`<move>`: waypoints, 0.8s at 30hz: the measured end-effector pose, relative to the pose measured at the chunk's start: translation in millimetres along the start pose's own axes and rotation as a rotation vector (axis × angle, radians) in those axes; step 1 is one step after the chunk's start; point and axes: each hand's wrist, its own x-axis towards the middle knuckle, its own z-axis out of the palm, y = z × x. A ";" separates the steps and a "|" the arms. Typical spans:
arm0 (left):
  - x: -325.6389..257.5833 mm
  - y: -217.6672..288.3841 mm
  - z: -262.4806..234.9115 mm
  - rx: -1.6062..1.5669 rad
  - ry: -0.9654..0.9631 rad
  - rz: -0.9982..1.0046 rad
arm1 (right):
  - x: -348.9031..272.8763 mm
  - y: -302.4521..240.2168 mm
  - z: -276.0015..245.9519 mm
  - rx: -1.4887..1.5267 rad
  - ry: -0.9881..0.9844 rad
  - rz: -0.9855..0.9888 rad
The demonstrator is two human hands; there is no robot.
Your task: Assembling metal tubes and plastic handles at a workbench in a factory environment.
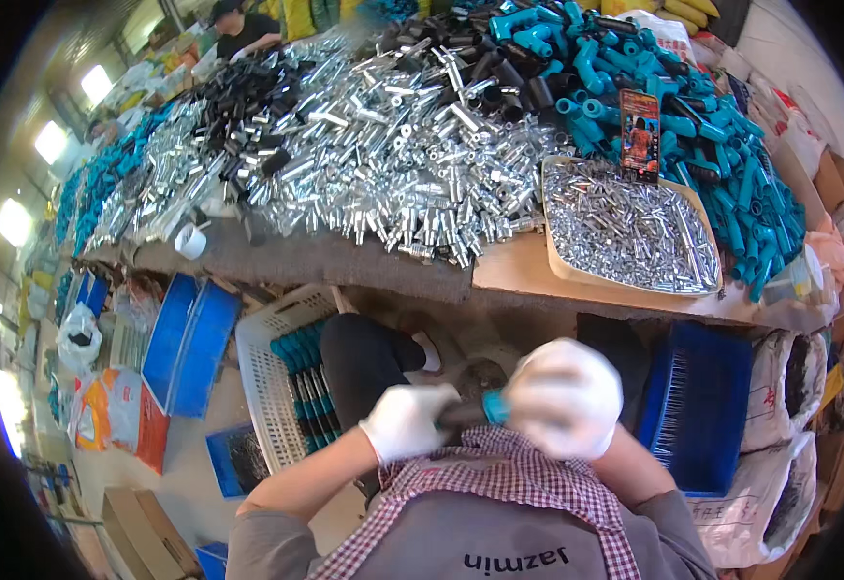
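Note:
In front of my apron, a black and teal tool handle (470,412) lies crosswise between my two white-gloved hands. My left hand (406,422) is closed around its black end. Over the teal end sits my right hand (565,396), closed and blurred by motion; it hides that end, and I cannot make out its single fingers. Left of my knee, a white plastic crate (260,387) holds several similar teal and black handles (308,382) in a row.
The bench (345,263) bears piles of shiny metal fittings (383,145), black sleeves (248,111) and teal handles (722,145). A phone (640,135) stands behind a tray (559,263) of small metal parts. Blue bins (182,338) flank me, one at right (717,406). Another person (244,34) is far left.

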 end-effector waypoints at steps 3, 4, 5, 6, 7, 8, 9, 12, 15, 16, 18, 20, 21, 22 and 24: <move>9.7 26.3 -31.1 0.430 -0.078 -0.012 | -20.8 61.2 -15.5 0.313 -0.217 0.991; 21.4 33.5 -45.3 0.563 -0.002 0.039 | -65.2 98.0 -8.7 0.027 -0.462 0.239; 23.7 29.4 -54.1 0.570 0.078 0.073 | -71.2 84.9 -2.3 0.539 -0.509 0.748; 24.9 24.4 -59.2 0.540 0.123 0.102 | -71.2 68.8 0.1 1.054 -0.511 1.244; 26.1 24.4 -62.4 0.505 0.141 0.101 | -72.8 62.6 -3.7 1.209 -0.458 1.106; 26.9 22.3 -65.9 0.474 0.158 0.096 | -62.6 49.2 -7.5 1.104 -0.311 0.947; 27.4 18.6 -64.3 0.408 0.219 0.097 | -46.6 38.2 -15.8 1.091 -0.270 0.881; 31.0 14.4 -64.9 0.231 0.367 0.059 | -12.5 2.0 -28.4 0.994 -0.089 0.841; 39.7 14.3 -67.1 0.093 0.425 -0.026 | 3.3 -21.7 -25.0 0.673 0.157 0.466; 42.4 17.5 -65.8 0.019 0.441 -0.061 | 8.0 -20.8 -35.6 0.282 0.148 0.211; 51.0 24.4 -73.0 0.104 0.534 -0.090 | -1.1 -22.7 -55.6 0.140 0.162 0.272; 41.4 5.5 -72.1 0.055 0.621 -0.214 | -36.9 -21.3 -81.7 -0.048 0.150 0.382; 37.7 1.9 -70.5 -0.093 0.659 -0.228 | -57.5 -21.1 -109.6 -0.155 0.156 0.431; 31.8 -0.3 -68.5 -0.248 0.700 -0.243 | -82.4 -43.7 -102.4 -0.267 0.154 0.478; 28.7 5.1 -63.3 -0.357 0.656 -0.362 | -102.7 -65.5 -96.2 -0.505 0.163 0.589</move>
